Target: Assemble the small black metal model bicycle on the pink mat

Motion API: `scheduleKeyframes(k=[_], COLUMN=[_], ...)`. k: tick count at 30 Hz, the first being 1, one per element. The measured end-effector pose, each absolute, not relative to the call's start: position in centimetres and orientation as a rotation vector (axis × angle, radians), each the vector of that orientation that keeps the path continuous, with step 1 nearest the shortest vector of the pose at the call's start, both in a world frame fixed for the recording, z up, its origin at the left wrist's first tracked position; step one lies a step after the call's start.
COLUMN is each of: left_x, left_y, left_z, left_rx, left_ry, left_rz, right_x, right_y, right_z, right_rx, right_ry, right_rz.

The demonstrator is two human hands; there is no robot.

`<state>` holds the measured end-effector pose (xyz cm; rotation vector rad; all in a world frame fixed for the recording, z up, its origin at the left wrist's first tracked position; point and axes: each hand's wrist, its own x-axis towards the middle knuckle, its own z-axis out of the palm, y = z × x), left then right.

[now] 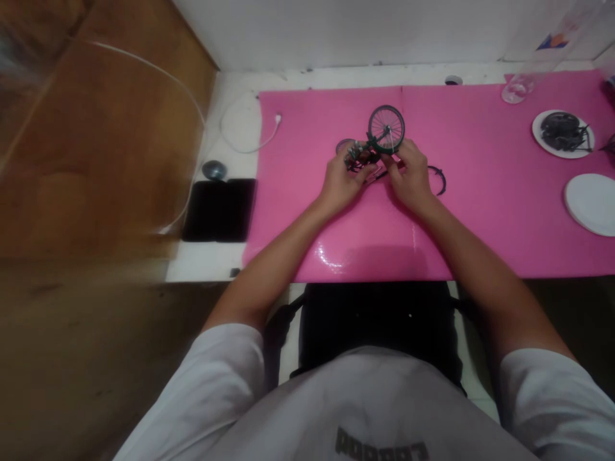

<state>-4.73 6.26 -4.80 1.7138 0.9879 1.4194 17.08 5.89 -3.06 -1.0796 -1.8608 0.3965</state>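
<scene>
Both hands hold a small dark model bicycle [386, 130] above the pink mat, with one spoked wheel raised at the top. My left hand [342, 176] is closed around the left end of the model, where small dark green parts stick out past the fingers. My right hand [409, 174] pinches the frame just under the raised wheel. Another wheel [344, 145] shows partly behind my left hand. A black curved part [438, 180] lies on the mat beside my right hand, partly hidden by it.
The pink mat [480, 141] covers a white table. To the right are a white plate of black parts [567, 133], a bare white plate [596, 205] and a clear bottle [519, 88]. A black flat object [220, 210], a dark round object [214, 169] and a white cable [277, 120] lie left.
</scene>
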Motion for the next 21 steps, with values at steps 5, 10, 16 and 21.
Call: scheduleKeyframes(k=[5,10,16,21], left_x=[-4.5,-4.2,-4.0,-4.3], left_y=[6.6,7.1,7.2,6.6], left_z=[-5.5,-6.4,-6.5,-5.5], left_rx=[1.676,1.662,1.624,1.611], left_ry=[0.953,0.895,0.904,0.918], left_rz=[1.458,1.474,1.498,1.461], right_x=[17.1,16.9,16.8,16.6], right_y=[5.8,5.6,5.5,5.4], right_z=[-3.3,-3.0,-3.0,-2.9], right_rx=[-1.085,-1.066,-1.077,-1.069], right_ry=[-1.817,-1.815,-1.789,-1.747], right_rz=[0.411,0.438,0.462,0.447])
